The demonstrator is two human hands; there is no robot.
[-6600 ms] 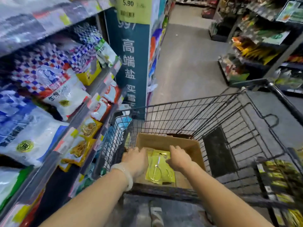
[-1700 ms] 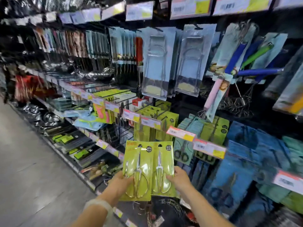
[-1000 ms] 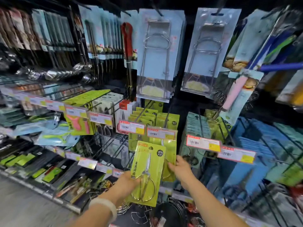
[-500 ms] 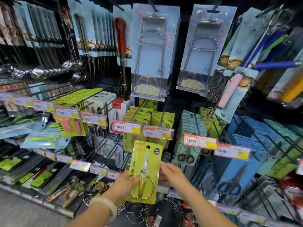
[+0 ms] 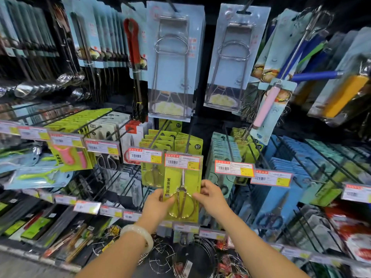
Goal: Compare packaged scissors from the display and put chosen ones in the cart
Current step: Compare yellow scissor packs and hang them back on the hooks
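Note:
A lime-green card pack of metal scissors (image 5: pixel 182 194) is upright in front of the peg display, its top edge tucked behind a red-bordered price tag (image 5: pixel 182 162). My left hand (image 5: pixel 157 204) grips its left edge, thumb across the front. My right hand (image 5: pixel 210 196) pinches its right edge. More of the same green scissor packs (image 5: pixel 172 141) hang on the hooks right behind it. The cart is out of view.
Blue and teal scissor packs (image 5: pixel 289 177) fill the hooks to the right. Pot clips (image 5: pixel 172 61), whisks and ladles hang above. Peelers (image 5: pixel 66 155) hang to the left, wire racks (image 5: pixel 192 257) lie on the bottom shelf. Long metal hooks jut toward me.
I left the cart and faced the display holding two green packs side by side. My right hand hung one back. Both hands now hold the remaining pack up against the hook.

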